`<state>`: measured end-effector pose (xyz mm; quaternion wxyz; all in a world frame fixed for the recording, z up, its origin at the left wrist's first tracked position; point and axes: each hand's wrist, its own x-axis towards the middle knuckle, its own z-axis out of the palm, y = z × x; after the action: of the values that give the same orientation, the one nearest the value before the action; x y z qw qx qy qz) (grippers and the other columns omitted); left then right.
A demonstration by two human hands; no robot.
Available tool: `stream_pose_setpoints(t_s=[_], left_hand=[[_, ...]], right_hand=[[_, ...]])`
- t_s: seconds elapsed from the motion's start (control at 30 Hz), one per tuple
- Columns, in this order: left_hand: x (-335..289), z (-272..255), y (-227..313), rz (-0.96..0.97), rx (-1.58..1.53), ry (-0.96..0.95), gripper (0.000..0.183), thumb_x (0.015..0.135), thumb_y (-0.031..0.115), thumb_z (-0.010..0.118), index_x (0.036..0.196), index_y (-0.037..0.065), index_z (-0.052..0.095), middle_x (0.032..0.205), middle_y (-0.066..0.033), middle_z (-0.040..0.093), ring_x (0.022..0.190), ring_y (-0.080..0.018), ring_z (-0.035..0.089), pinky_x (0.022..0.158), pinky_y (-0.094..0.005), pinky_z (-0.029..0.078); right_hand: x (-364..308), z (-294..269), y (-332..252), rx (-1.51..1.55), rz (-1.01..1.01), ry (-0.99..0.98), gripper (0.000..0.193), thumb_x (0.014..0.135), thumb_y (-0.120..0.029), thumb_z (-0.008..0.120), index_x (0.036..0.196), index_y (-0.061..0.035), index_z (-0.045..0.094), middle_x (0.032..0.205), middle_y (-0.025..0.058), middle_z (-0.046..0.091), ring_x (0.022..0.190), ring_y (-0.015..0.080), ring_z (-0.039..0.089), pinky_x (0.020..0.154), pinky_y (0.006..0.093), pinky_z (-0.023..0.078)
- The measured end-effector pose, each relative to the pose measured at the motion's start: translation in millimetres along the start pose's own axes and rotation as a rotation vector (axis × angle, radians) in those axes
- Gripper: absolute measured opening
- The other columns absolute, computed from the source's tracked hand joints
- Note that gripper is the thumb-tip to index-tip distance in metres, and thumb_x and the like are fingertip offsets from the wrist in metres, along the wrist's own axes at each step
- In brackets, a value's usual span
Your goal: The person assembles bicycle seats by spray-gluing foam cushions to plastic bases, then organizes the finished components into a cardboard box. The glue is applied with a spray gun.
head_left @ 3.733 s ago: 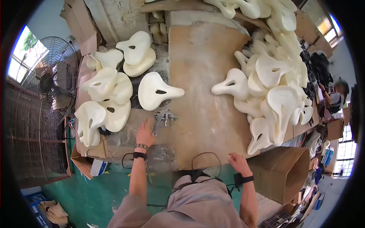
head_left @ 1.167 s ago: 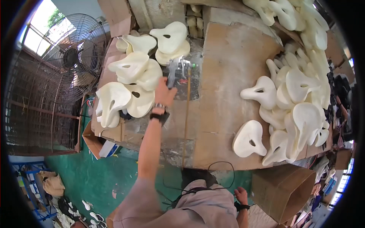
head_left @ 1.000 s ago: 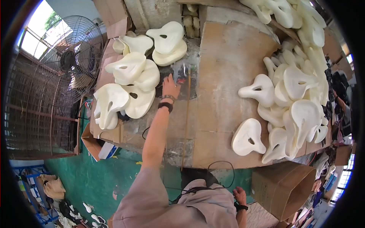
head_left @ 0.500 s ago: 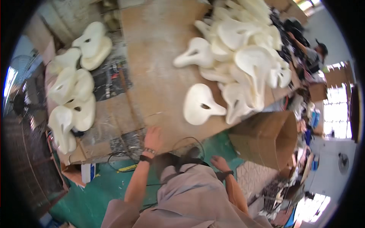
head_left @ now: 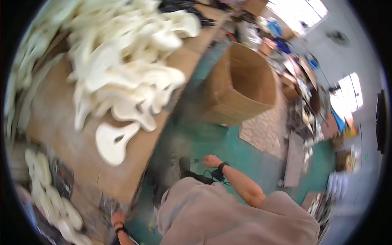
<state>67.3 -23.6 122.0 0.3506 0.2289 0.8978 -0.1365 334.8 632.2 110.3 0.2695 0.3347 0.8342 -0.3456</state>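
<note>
The picture is blurred by motion. My left hand [head_left: 118, 217], with a dark band at the wrist, is low at the left by the near edge of the brown worktable [head_left: 134, 171]; its fingers are too blurred to read. My right hand [head_left: 210, 160], also with a dark wristband, hangs curled over the green floor beside a black cable bundle [head_left: 196, 175] at my waist, with nothing visible in it. A flat white saddle-shaped moulding [head_left: 112, 141] lies alone near the table's edge. A big heap of the same white mouldings [head_left: 122, 69] fills the table behind it.
An open cardboard box [head_left: 245, 85] stands on the green floor [head_left: 204, 139] right of the table. More white mouldings [head_left: 49, 196] lie at the lower left. Cluttered benches and boards [head_left: 302, 122] line the right side, with bright windows beyond.
My view has swung to the right, from the table to the floor and the box. My left hand has come back from a far reach to the table's near edge.
</note>
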Motion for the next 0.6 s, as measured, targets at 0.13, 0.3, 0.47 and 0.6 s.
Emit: stream_pose_setpoints(t_s=[0.13, 0.3, 0.47, 0.6], left_hand=[[36.8, -40.6, -3.4, 0.02, 0.146, -0.072, 0.038, 0.093, 0.035, 0.053, 0.101, 0.005, 0.076, 0.087, -0.0168, 0.076, 0.084, -0.036, 0.073, 0.077, -0.048, 0.057], [81.2, -154.6, 115.4, 0.068, -0.128, -0.094, 0.059, 0.096, 0.045, 0.063, 0.14, 0.006, 0.059, 0.137, -0.0214, 0.062, 0.126, -0.0387, 0.057, 0.11, -0.0479, 0.041], [149.2, -254.9, 252.2, 0.047, -0.384, -0.375, 0.056, 0.094, 0.035, 0.069, 0.137, 0.001, 0.059, 0.135, -0.0209, 0.062, 0.122, -0.0366, 0.057, 0.107, -0.0454, 0.043], [178.5, -318.0, 358.2, 0.239, -0.052, -0.428, 0.052, 0.094, 0.034, 0.067, 0.133, 0.001, 0.061, 0.13, -0.0204, 0.063, 0.117, -0.0358, 0.059, 0.103, -0.0454, 0.044]], right_hand=[[-18.3, 29.8, 67.7, 0.256, 0.101, 0.134, 0.04, 0.082, -0.036, 0.067, 0.109, -0.0076, 0.075, 0.109, 0.0193, 0.073, 0.106, 0.0394, 0.068, 0.094, 0.0469, 0.054], [-55.4, 82.9, 154.9, 0.332, 0.279, 0.196, 0.035, 0.083, -0.037, 0.06, 0.097, -0.0079, 0.074, 0.103, 0.0225, 0.071, 0.096, 0.0443, 0.067, 0.084, 0.0529, 0.054], [-100.1, 115.0, 192.3, 0.606, 0.531, 0.363, 0.03, 0.078, -0.031, 0.06, 0.087, -0.0063, 0.073, 0.093, 0.0222, 0.071, 0.088, 0.0453, 0.067, 0.078, 0.0541, 0.055], [-132.6, 140.3, 190.6, 0.836, 0.695, 0.533, 0.028, 0.077, -0.029, 0.06, 0.087, -0.0063, 0.073, 0.091, 0.0216, 0.072, 0.087, 0.0451, 0.068, 0.078, 0.0538, 0.055]])
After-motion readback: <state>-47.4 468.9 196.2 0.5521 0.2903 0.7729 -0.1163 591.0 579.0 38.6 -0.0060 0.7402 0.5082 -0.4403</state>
